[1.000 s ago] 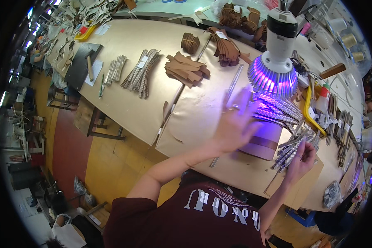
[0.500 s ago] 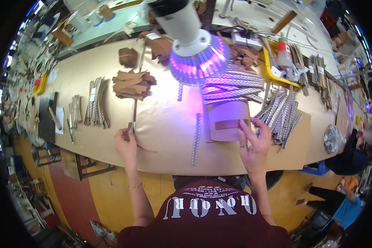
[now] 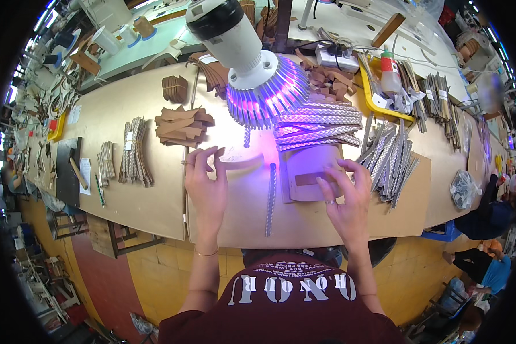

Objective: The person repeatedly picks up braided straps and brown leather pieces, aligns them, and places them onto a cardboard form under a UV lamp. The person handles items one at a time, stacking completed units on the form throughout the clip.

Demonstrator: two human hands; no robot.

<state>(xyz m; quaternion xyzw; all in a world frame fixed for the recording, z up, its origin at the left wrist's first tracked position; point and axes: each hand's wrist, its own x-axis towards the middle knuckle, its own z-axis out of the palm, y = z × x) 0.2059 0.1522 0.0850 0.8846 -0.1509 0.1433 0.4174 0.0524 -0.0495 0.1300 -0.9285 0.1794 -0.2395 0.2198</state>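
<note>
My left hand [image 3: 206, 186] is closed, its fingertips pinching one end of a thin curved strip [image 3: 243, 163] that is pale and blurred under the light. At the right, my right hand [image 3: 350, 198] has its thumb and finger closed at the right end of a short brown strip [image 3: 308, 179]. That strip lies across a smooth pale block [image 3: 315, 159], whose far part is covered by a bundle of silver braided strips [image 3: 318, 123]. Between my hands, a single braided strip [image 3: 271, 200] lies lengthwise on the table.
A lamp [image 3: 266, 86] with a finned head hangs low over the table, glowing purple. Brown strips [image 3: 183, 126] are piled at the left, near tied braided bundles [image 3: 133, 152]. Loose braided strips [image 3: 390, 163] and a yellow tray [image 3: 372, 103] with a bottle [image 3: 390, 71] are at the right.
My left hand has moved right and away from the table's long seam, bringing the thin strip toward the lamp's glow. My right hand stays at the brown strip, shifted slightly left.
</note>
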